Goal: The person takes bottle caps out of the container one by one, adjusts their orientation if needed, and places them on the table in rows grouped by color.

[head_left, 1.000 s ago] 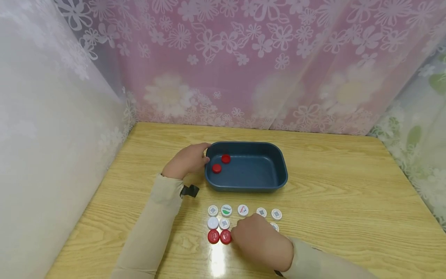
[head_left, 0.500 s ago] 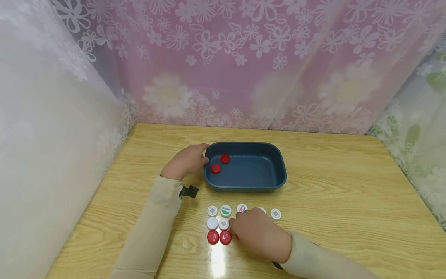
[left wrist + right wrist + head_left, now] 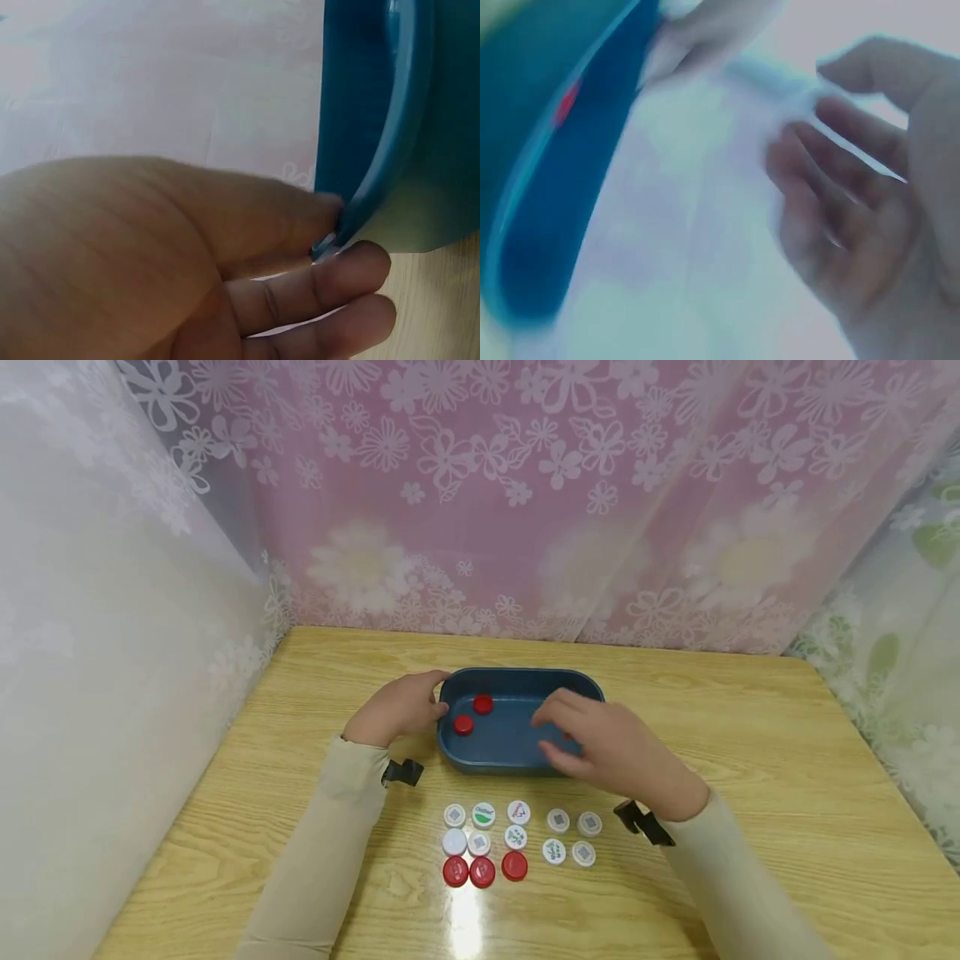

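Observation:
In the head view my left hand (image 3: 393, 708) grips the left end of a dark blue rectangular tub (image 3: 521, 769), thumb and fingers at its rim. The left wrist view shows the thumb (image 3: 262, 217) and fingers close against that rim. Inside the tub lie two red bottle caps (image 3: 483, 703), toward the left. My right hand (image 3: 611, 739) hovers over the tub's right end with thumb and fingers apart; I see nothing clearly held. Blur softens its fingers in the right wrist view. Nearer me, three red bottle caps (image 3: 482, 872) sit in a row below several white bottle caps (image 3: 483, 815).
The wooden table (image 3: 727, 727) carries the tub and the caps. Behind it hangs a pink flowered curtain (image 3: 480, 527), and pale curtains (image 3: 120, 610) flank both sides. Small black camera mounts (image 3: 402, 772) stick out at the wrists.
My right hand has lifted from the caps and moved forward and right, over the tub. A third red cap and several white caps are uncovered. My left hand stays at the rim.

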The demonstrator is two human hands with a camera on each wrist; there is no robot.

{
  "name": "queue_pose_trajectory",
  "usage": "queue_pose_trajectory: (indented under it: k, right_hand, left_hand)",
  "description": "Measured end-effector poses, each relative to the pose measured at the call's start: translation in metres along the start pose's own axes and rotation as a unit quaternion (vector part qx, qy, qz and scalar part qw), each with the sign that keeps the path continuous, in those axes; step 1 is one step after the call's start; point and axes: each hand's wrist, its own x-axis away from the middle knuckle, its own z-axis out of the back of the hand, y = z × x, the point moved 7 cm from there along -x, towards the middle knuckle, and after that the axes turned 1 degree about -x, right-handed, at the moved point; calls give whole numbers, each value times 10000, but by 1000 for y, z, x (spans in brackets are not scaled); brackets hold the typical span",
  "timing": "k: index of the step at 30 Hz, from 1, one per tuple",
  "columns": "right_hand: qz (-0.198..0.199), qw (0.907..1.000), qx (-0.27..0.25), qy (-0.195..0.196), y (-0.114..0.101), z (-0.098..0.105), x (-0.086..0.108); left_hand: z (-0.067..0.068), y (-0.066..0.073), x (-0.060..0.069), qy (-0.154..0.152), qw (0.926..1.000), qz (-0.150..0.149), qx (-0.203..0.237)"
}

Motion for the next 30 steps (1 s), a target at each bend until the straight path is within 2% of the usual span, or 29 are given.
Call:
queue_pose_trajectory:
  k: [3,6,10,13,17,21,25,30]
  right_hand:
    - [-226,9978,477,403,22,2,-1]
    - [-402,9980,390,293,30,-5,-1]
    - [-503,9983,248,140,30,-13,-1]
    - [-560,9981,236,142,32,-18,-2]
    - [-553,9983,155,72,35,-28,-8]
    - [-458,9983,173,-331,36,-31,-22]
    - [-281,9954,457,-795,37,-24,-48]
    - [-183,9848,694,-1581,38,-30,-83]
  left_hand:
    - [1,-3,2,-123,9998,-92,143]
    - [-2,-4,5,-443,9982,-145,379]
    - [-9,2,9,-931,9930,-193,698]
    - [-11,6,11,-1038,9919,-106,730]
    - [-12,6,13,-1015,9935,47,520]
    - [-11,6,14,-1029,9939,50,394]
    - [-8,4,15,-1095,9919,166,622]
    - [-8,2,15,-1187,9900,128,754]
